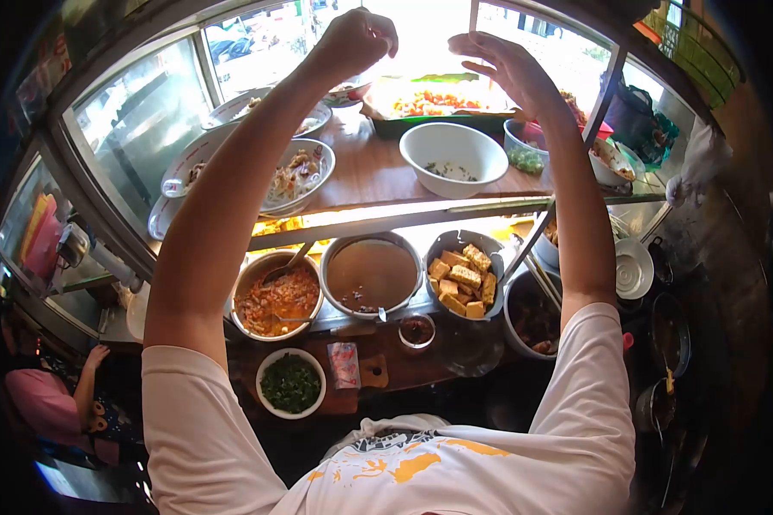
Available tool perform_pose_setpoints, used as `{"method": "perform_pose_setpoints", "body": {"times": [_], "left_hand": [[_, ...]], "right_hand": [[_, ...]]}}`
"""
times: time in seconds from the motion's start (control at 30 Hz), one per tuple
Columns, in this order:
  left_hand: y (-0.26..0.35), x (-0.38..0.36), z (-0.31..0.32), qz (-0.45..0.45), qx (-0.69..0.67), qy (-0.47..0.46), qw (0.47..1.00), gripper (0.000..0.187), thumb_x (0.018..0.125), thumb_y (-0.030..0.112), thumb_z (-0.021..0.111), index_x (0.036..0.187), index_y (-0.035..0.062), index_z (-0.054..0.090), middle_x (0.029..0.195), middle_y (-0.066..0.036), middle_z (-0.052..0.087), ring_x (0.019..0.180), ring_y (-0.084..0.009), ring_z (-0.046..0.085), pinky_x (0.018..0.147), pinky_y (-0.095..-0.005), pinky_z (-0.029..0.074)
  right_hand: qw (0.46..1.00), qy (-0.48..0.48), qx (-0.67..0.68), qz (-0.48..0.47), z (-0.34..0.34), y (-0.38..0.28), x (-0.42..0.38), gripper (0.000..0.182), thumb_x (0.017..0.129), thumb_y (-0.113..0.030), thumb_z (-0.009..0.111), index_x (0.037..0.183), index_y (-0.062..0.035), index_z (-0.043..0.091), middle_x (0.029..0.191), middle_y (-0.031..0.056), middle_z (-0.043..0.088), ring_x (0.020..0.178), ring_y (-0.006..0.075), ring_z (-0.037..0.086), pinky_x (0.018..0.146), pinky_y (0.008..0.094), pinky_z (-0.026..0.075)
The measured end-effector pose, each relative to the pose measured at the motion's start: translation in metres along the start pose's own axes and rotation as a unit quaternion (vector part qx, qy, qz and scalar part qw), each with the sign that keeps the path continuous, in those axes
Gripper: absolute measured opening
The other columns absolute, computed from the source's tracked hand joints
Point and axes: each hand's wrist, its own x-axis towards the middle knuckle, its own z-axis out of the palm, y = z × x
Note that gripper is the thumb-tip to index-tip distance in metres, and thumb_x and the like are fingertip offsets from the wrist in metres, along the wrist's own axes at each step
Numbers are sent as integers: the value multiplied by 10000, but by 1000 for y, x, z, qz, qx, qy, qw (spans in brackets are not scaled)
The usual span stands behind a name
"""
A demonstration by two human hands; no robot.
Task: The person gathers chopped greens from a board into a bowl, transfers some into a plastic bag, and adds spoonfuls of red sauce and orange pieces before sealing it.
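Note:
Both my arms reach up and forward over the food counter. My left hand (359, 43) is closed, its fingers curled in against the bright window; whatever they hold, if anything, is hidden. My right hand (508, 67) is raised opposite it, fingers stretched out and holding nothing that I can see. Below and between the hands, a tray of chopped red and orange food (434, 104) sits on the upper shelf. Nearer to me stands a white bowl (453, 142) with some green bits in it. A tub of green pieces (525, 158) is beside my right forearm.
On the lower level are a pot of red stew (276, 300), a pot of brown sauce (372, 273) and a bowl of fried blocks (468, 276). Chopped greens fill a bowl (291, 383) in front. A metal shelf edge (404, 220) crosses the middle. A person (47, 399) is at left.

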Motion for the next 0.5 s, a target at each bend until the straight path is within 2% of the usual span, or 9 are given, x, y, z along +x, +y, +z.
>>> {"method": "perform_pose_setpoints", "body": {"times": [0.07,0.1,0.13,0.17,0.2,0.27,0.37,0.47,0.5], "left_hand": [[-8,13,7,16,132,-15,991,163,691,10,516,741,-23,667,680,-110,635,656,-208,610,661,-336,490],[-21,19,15,23,131,-29,991,197,692,5,512,779,-22,687,735,-131,667,704,-221,641,697,-342,505],[-34,26,22,32,130,-41,990,235,694,0,508,817,-20,707,790,-152,700,753,-234,672,734,-349,519],[-37,29,29,23,147,-59,987,252,724,22,527,877,-14,724,873,-194,715,807,-252,700,768,-379,530],[-39,34,38,0,177,-60,982,221,778,67,550,874,-8,734,833,-194,714,762,-255,701,759,-379,535],[-43,43,57,-56,165,-10,985,144,750,109,623,721,0,711,691,-221,662,646,-340,668,689,-399,537],[-58,59,77,-71,206,15,976,208,783,208,671,704,22,720,720,-208,678,700,-336,684,727,-397,549],[-59,64,84,-136,205,-7,969,210,783,243,708,725,43,733,782,-174,701,780,-316,694,772,-384,556],[-59,66,87,-116,231,-1,966,197,762,233,733,723,40,736,744,-167,695,730,-298,688,736,-367,550]], "right_hand": [[972,59,-199,111,-29,37,20,374,975,-335,520,1182,-49,642,1181,111,654,1088,196,608,971,399,458],[904,16,-403,143,-51,66,28,332,949,-314,553,1153,-89,686,1130,142,680,1012,205,649,847,379,522],[812,-7,-576,92,-64,98,31,269,903,-280,593,1054,-106,731,974,124,722,883,222,684,732,364,547],[812,-54,-561,153,-70,113,32,218,835,-239,630,957,-114,760,825,111,725,741,248,688,680,373,546],[754,-87,-627,179,-80,142,37,190,768,-213,666,890,-107,764,715,107,706,682,252,680,675,361,541],[665,-137,-655,331,-64,136,41,345,718,-269,733,1008,-83,724,973,149,710,903,297,684,811,381,541],[678,-127,-649,322,-61,133,40,251,774,-220,687,985,-88,724,1002,133,711,960,288,678,826,385,540],[705,-23,-625,335,-59,127,48,185,824,-179,633,963,-108,732,1022,126,712,1007,288,668,832,383,541],[720,-18,-619,312,-62,120,45,176,860,-137,586,951,-141,737,971,98,721,971,264,679,845,400,508]]}}
